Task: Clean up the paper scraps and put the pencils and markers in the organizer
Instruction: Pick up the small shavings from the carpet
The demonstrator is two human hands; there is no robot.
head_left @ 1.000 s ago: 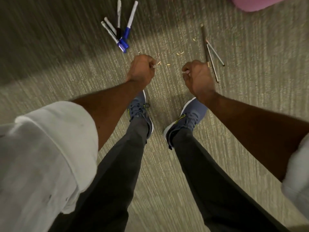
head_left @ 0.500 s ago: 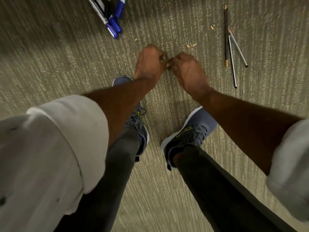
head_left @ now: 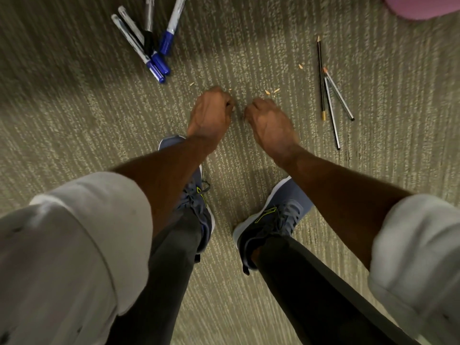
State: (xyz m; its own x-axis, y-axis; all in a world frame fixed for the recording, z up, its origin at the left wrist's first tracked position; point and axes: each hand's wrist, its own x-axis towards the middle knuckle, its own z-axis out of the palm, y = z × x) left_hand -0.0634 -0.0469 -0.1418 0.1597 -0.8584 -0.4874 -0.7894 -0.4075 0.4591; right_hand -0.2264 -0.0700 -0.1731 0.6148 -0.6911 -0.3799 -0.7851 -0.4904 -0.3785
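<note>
My left hand (head_left: 211, 113) is curled into a fist low over the carpet, closed on small paper scraps that its fingers mostly hide. A short gap to its right, my right hand (head_left: 268, 123) has its fingertips pinched together and pointing down at the carpet. Tiny tan paper scraps (head_left: 271, 91) lie just beyond both hands, with one more scrap (head_left: 301, 66) farther right. Several markers (head_left: 151, 43) with blue and black caps lie in a pile at the upper left. Three pencils (head_left: 331, 95) lie to the right of my right hand.
I stand on ribbed olive carpet (head_left: 74, 115), my two grey shoes (head_left: 273, 215) right below the hands. A pink object (head_left: 420, 6) is cut off by the top right corner. No organizer is in view.
Half a second ago my two hands touched at the fingertips. They have since drawn a little apart. The view has tilted so the markers and the pink object show again.
</note>
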